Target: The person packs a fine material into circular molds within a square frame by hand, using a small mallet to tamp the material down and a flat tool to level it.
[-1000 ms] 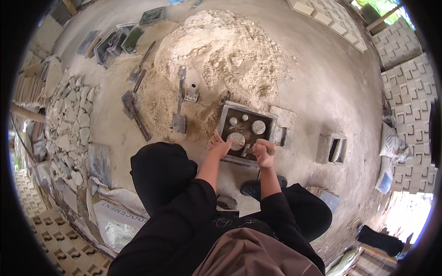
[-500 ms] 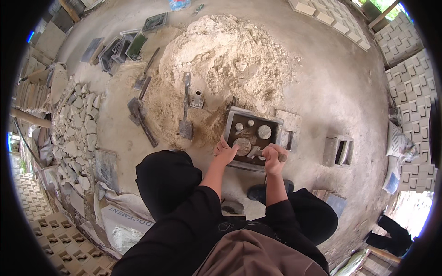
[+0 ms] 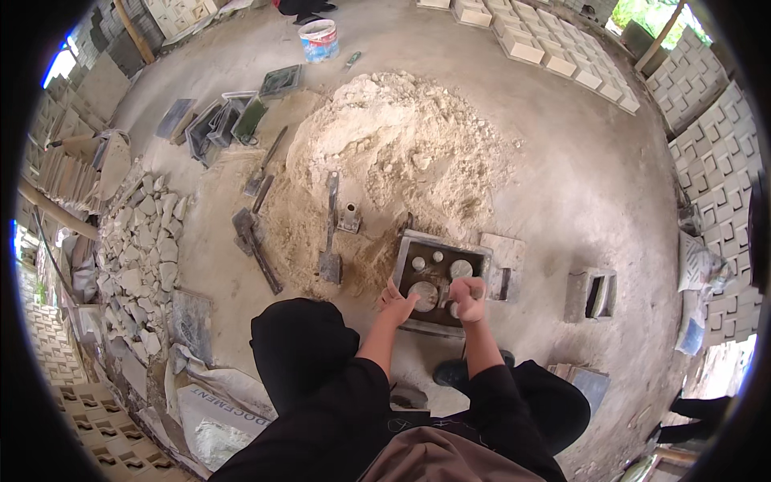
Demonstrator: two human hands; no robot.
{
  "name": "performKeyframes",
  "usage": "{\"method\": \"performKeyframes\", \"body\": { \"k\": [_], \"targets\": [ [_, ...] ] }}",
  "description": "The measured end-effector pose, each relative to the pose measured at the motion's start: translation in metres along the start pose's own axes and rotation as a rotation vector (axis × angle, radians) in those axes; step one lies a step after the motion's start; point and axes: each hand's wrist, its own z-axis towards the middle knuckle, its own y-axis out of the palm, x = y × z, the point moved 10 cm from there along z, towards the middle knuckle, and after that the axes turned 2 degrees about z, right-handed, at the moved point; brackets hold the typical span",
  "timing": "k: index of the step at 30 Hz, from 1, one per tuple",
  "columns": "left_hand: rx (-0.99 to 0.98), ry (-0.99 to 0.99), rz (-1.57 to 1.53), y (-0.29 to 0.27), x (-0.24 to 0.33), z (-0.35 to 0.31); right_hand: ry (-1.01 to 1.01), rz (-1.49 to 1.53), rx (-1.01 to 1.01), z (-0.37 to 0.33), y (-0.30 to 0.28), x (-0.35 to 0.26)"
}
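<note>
A rectangular metal mould frame (image 3: 442,328) sits on the floor in front of me. Inside it are a large pale disc (image 3: 423,296) and several smaller round pieces (image 3: 461,269), with damp brownish material between them. My left hand (image 3: 392,308) is at the frame's left side, fingers apart, its thumb close to or touching the large disc. Over the right part of the frame my right hand (image 3: 467,300) is closed around a small short-handled tool, mostly hidden by the fist. What kind of tool it is cannot be made out.
A pale powder heap (image 3: 401,149) rises beyond the frame. A shovel-like tool (image 3: 330,265) and a hammer (image 3: 245,229) lie left. A hollow block (image 3: 590,283) and a flat plate (image 3: 503,255) are right. Broken stones (image 3: 140,257) lie far left; a bucket (image 3: 320,40) stands far back.
The view has tipped upward, showing the whole bucket and part of a person behind it. My right hand has moved left over the frame, and the tool's handle end no longer shows.
</note>
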Motion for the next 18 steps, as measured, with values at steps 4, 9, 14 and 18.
{"method": "performKeyframes", "body": {
  "k": [4,9,14,18],
  "targets": [
    [-0.035,-0.025,0.002,0.006,-0.002,-0.003,0.032,0.114,0.101,0.002,-0.022,-0.021],
    [-0.046,-0.059,-0.037,0.01,0.009,-0.005,-0.03,-0.005,0.134,0.003,-0.033,0.025],
    [-0.043,-0.073,-0.004,0.0,-0.002,-0.012,0.096,0.098,0.227,0.01,-0.024,-0.009],
    [-0.044,-0.054,0.032,0.01,0.006,-0.012,0.002,-0.026,0.154,0.004,-0.035,0.018]
  ]
}}
